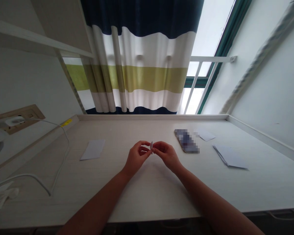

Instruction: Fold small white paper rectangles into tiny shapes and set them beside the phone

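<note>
Over the middle of the desk, a small piece of white folded paper (151, 146) is pinched between my two hands. My left hand (136, 154) grips it from the left with thumb and fingertips. From the right, my right hand (167, 154) holds the same piece, its thumb and index finger pressed close to the left fingertips. Most of the paper is covered by the fingers, so its exact shape is hard to make out. Both forearms reach in from the front edge of the desk.
A white paper sheet (92, 149) lies to the left. On the right are a phone (187, 141), a small paper (206, 134) and a stack of folded paper (230, 156). A white cable (68, 143) runs from the wall socket (30, 113) across the desk (147, 195). Crumpled tissue (3, 195) lies at far left.
</note>
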{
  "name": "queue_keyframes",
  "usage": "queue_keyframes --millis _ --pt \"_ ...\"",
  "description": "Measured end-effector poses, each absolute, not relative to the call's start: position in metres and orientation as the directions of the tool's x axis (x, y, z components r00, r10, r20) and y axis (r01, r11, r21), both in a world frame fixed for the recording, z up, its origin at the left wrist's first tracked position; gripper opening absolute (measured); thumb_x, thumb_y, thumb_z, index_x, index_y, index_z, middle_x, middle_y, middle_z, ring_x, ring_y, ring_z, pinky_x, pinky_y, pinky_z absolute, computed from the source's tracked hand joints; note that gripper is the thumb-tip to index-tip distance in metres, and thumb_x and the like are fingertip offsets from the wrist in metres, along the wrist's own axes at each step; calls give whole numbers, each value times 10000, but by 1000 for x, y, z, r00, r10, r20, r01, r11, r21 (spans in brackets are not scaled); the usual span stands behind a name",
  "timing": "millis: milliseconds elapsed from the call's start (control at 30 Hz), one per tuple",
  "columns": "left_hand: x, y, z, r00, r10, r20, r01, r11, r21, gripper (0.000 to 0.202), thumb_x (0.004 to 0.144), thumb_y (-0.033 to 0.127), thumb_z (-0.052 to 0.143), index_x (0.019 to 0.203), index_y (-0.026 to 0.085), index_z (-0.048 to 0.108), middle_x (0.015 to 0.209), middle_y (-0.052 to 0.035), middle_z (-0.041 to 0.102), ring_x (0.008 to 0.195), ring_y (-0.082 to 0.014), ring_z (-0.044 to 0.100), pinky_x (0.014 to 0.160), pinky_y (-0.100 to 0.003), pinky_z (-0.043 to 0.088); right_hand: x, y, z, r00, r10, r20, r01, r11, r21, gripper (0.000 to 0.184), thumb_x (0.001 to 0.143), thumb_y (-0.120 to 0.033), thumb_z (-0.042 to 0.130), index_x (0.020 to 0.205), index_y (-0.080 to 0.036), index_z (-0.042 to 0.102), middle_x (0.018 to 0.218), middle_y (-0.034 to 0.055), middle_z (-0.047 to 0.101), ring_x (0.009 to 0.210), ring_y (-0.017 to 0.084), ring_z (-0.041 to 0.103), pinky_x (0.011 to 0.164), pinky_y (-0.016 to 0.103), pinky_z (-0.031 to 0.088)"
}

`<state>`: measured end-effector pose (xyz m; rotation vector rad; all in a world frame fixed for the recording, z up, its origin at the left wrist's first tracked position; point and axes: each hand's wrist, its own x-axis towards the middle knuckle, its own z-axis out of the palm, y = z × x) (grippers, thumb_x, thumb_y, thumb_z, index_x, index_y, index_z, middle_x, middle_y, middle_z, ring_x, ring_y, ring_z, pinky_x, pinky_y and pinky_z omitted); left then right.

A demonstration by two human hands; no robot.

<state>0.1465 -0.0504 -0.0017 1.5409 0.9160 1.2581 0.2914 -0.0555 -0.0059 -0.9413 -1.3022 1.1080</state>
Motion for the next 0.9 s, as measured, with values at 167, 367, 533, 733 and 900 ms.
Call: queue_keyframes --millis 167,367,533,733,900 --pt "147 -52 -1 217 923 317 7 -326 945 238 670 202 633 886 172 539 923 -41 583 718 -115 599 643 -250 525 291 -57 -4 -58 969 242 -127 233 -964 171 614 -265 699 750 -190 626 714 16 660 686 154 612 685 306 488" --pt "146 -51 -2 224 918 327 18 -339 941 238 683 185 615 901 176 522 935 -39 566 713 -104 588 633 -237 518 291 -58 -4 -86 968 234 -133 222 -966 188 628 -255 693 794 -198 628 718 17 663 703 157 618 692 312 490" --pt "148 -52 -3 197 920 340 4 -347 938 252 682 165 602 917 183 513 923 -27 550 691 -92 576 617 -225 513 290 -58 -4 -71 965 251 -115 242 -964 227 629 -258 692 832 -200 609 707 7 654 661 144 613 656 289 490" --pt "149 -53 0 190 924 332 1 -339 941 204 678 204 612 874 180 558 911 -33 577 718 -115 586 629 -242 518 289 -58 -3 -75 959 273 -85 266 -960 196 655 -269 667 830 -196 615 723 18 661 691 156 618 671 294 490" --pt "148 -51 1 176 943 283 -58 -277 959 199 650 220 644 835 166 594 840 -29 621 710 -133 600 654 -270 522 289 -59 -1 -78 963 257 -148 243 -959 166 657 -254 658 813 -201 633 706 11 671 695 161 624 681 302 491"
